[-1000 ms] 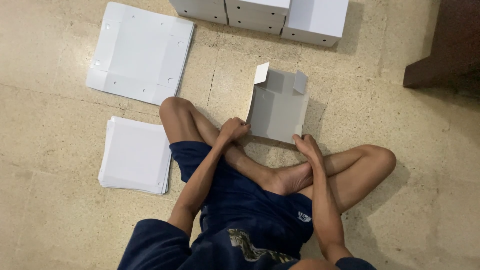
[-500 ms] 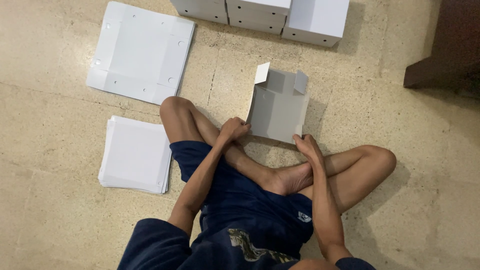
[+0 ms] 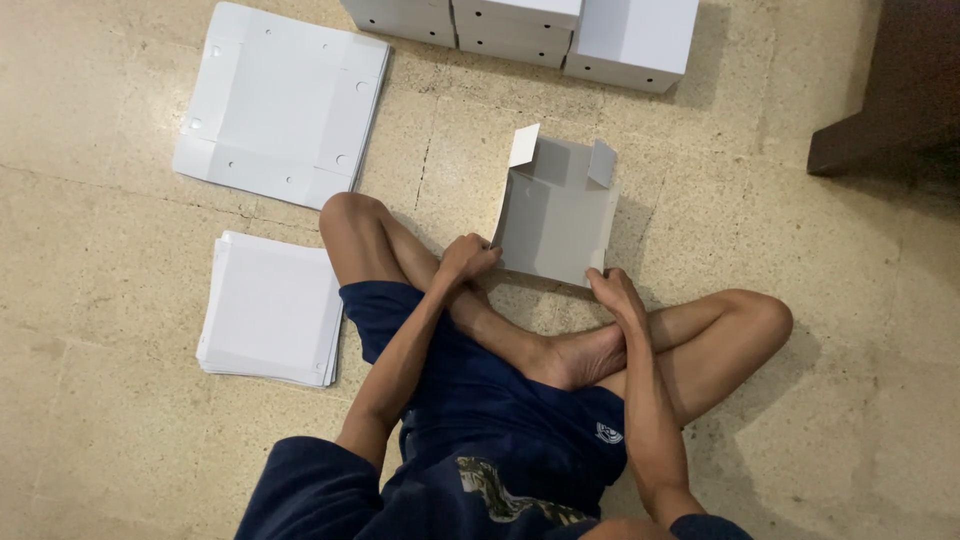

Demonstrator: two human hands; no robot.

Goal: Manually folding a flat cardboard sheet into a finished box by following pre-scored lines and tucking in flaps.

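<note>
I sit cross-legged on a beige tiled floor. In front of my legs lies a half-folded white cardboard box (image 3: 556, 210), its side walls and far corner flaps raised. My left hand (image 3: 466, 257) grips the near left corner of the box. My right hand (image 3: 616, 293) holds the near right corner, fingers curled over the edge.
A stack of flat white sheets (image 3: 272, 308) lies to my left. A pile of larger unfolded box blanks with holes (image 3: 280, 102) sits farther left. Several finished white boxes (image 3: 530, 25) line the top edge. Dark wooden furniture (image 3: 890, 100) stands at the upper right.
</note>
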